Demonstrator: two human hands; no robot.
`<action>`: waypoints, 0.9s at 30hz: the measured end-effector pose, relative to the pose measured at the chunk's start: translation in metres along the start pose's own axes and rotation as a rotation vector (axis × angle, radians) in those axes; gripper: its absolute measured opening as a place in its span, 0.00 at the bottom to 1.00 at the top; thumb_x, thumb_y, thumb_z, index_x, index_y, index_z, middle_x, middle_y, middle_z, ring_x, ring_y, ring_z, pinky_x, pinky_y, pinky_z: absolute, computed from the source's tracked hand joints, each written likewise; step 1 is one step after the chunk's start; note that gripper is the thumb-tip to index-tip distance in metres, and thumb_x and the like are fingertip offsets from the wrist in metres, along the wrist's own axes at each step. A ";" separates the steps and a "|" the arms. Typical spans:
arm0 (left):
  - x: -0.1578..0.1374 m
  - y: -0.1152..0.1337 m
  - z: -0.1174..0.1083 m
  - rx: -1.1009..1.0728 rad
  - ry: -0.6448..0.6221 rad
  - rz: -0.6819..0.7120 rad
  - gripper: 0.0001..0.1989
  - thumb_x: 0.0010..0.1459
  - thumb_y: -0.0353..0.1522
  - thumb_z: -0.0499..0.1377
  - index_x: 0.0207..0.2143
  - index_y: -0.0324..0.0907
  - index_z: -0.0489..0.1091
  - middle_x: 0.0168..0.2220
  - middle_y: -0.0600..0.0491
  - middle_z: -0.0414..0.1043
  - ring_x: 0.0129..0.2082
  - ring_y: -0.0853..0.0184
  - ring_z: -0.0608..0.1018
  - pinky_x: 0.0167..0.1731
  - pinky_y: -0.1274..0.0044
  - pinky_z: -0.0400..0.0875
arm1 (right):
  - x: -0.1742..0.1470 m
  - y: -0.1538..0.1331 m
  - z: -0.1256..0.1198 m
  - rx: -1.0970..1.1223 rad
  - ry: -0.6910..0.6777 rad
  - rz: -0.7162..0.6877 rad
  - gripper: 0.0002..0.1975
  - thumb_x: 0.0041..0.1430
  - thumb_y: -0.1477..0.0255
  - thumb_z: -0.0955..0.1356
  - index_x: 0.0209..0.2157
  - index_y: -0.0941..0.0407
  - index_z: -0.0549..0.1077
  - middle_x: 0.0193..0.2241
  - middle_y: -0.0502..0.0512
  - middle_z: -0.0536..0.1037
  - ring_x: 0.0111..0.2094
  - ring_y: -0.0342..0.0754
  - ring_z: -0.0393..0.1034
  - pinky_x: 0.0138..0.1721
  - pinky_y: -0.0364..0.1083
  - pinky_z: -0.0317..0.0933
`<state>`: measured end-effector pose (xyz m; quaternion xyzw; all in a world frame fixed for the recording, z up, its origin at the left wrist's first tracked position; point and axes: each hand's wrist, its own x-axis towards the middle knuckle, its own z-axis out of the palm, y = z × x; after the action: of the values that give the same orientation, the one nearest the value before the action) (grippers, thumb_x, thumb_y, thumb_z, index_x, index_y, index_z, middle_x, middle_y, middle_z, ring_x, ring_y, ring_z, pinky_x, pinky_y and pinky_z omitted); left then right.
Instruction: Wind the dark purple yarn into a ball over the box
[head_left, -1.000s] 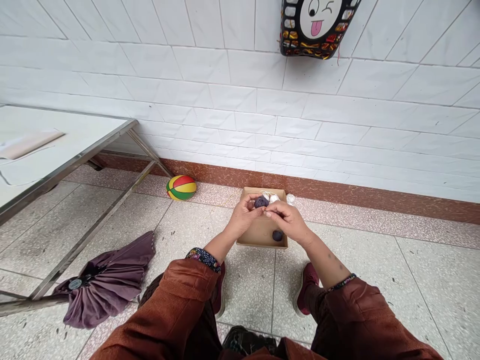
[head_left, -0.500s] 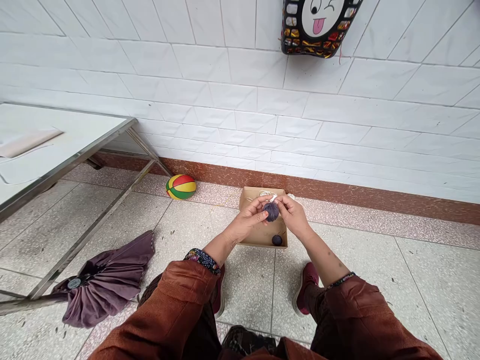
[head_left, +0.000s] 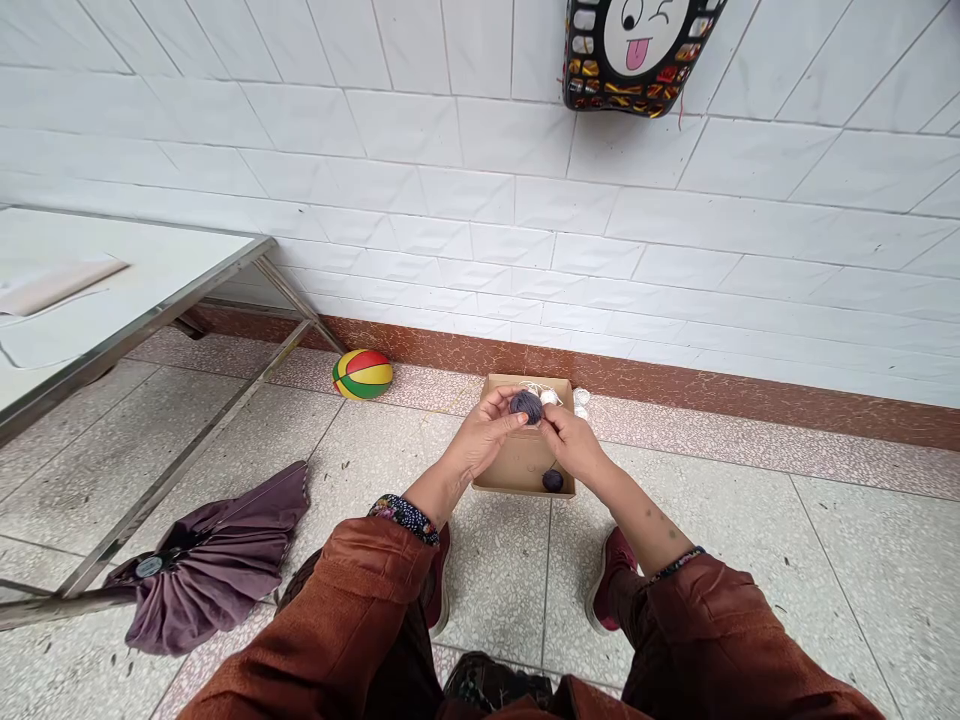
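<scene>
My left hand (head_left: 484, 432) is closed around a dark grey-purple ball of yarn (head_left: 526, 406), held above a shallow cardboard box (head_left: 517, 485). Close against the ball's right side, my right hand (head_left: 568, 435) pinches with thumb and fingers, apparently on the yarn strand, which is too thin to see clearly there. Inside the box, near its front right corner, lies a smaller dark yarn ball (head_left: 553, 480) with a thin strand rising from it. A white yarn ball (head_left: 550, 397) and loose white strands show at the box's back, partly hidden by my hands.
More white balls (head_left: 581, 398) rest by the box's right edge. A striped toy ball (head_left: 363, 374) sits near the wall, left of the box. A folded purple umbrella (head_left: 225, 560) lies beside a metal-framed table (head_left: 150, 260). A black basket (head_left: 637, 90) hangs on the tiled wall.
The yarn ball has shifted slightly left and up and is turned differently in my left hand. My right hand has lowered a little, uncovering the white ball behind.
</scene>
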<state>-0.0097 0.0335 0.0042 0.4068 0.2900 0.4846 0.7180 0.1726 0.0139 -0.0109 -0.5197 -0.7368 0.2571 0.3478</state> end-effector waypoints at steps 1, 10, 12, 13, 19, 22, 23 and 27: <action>0.002 0.000 -0.002 0.038 0.041 0.009 0.24 0.48 0.32 0.73 0.47 0.43 0.72 0.45 0.51 0.76 0.43 0.68 0.76 0.42 0.77 0.69 | -0.001 -0.002 -0.001 0.001 -0.027 -0.026 0.08 0.67 0.69 0.62 0.32 0.53 0.69 0.29 0.51 0.74 0.32 0.48 0.69 0.35 0.45 0.62; 0.006 -0.004 -0.002 0.333 0.075 0.079 0.23 0.47 0.35 0.73 0.44 0.41 0.70 0.40 0.51 0.76 0.39 0.68 0.76 0.43 0.74 0.69 | -0.001 -0.026 -0.026 0.105 -0.063 -0.188 0.11 0.69 0.65 0.63 0.35 0.52 0.74 0.31 0.52 0.77 0.32 0.48 0.70 0.38 0.46 0.64; 0.003 -0.005 0.001 0.320 0.029 0.061 0.22 0.47 0.35 0.73 0.43 0.41 0.71 0.39 0.51 0.76 0.39 0.68 0.76 0.44 0.74 0.68 | 0.001 -0.023 -0.031 0.108 0.020 -0.168 0.11 0.69 0.65 0.63 0.36 0.52 0.74 0.32 0.53 0.78 0.34 0.48 0.71 0.39 0.47 0.65; 0.002 -0.005 0.002 0.313 -0.010 0.045 0.22 0.47 0.35 0.73 0.43 0.41 0.71 0.39 0.51 0.75 0.38 0.68 0.76 0.43 0.74 0.68 | 0.002 -0.021 -0.032 0.106 0.065 -0.154 0.11 0.69 0.65 0.64 0.35 0.52 0.75 0.32 0.53 0.78 0.34 0.49 0.71 0.39 0.47 0.65; -0.006 0.003 0.008 0.148 -0.178 -0.010 0.22 0.51 0.34 0.71 0.48 0.45 0.72 0.45 0.50 0.75 0.44 0.66 0.75 0.46 0.74 0.68 | 0.008 -0.004 -0.025 0.107 0.218 -0.058 0.12 0.67 0.62 0.65 0.32 0.52 0.73 0.31 0.53 0.77 0.33 0.49 0.70 0.37 0.47 0.64; -0.006 0.006 0.008 0.016 -0.139 -0.018 0.23 0.51 0.32 0.71 0.48 0.45 0.71 0.47 0.51 0.75 0.45 0.67 0.76 0.46 0.74 0.69 | 0.008 0.001 -0.015 0.097 0.212 -0.010 0.12 0.68 0.64 0.63 0.32 0.53 0.70 0.28 0.52 0.74 0.30 0.48 0.68 0.34 0.46 0.62; -0.005 0.006 0.007 -0.011 -0.113 -0.022 0.22 0.51 0.32 0.71 0.47 0.44 0.71 0.46 0.51 0.75 0.44 0.67 0.76 0.45 0.75 0.70 | 0.008 0.002 -0.011 0.083 0.200 -0.003 0.12 0.68 0.64 0.62 0.31 0.53 0.70 0.28 0.51 0.73 0.30 0.48 0.67 0.34 0.45 0.61; 0.001 0.002 0.000 -0.051 0.025 -0.026 0.20 0.49 0.33 0.72 0.43 0.42 0.70 0.43 0.52 0.75 0.41 0.68 0.76 0.41 0.75 0.71 | 0.001 0.000 0.002 0.010 0.102 -0.020 0.10 0.68 0.66 0.62 0.33 0.52 0.69 0.29 0.52 0.74 0.32 0.49 0.69 0.35 0.45 0.61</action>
<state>-0.0102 0.0349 0.0064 0.3783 0.2918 0.4875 0.7308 0.1707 0.0150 -0.0121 -0.5231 -0.7217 0.2305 0.3903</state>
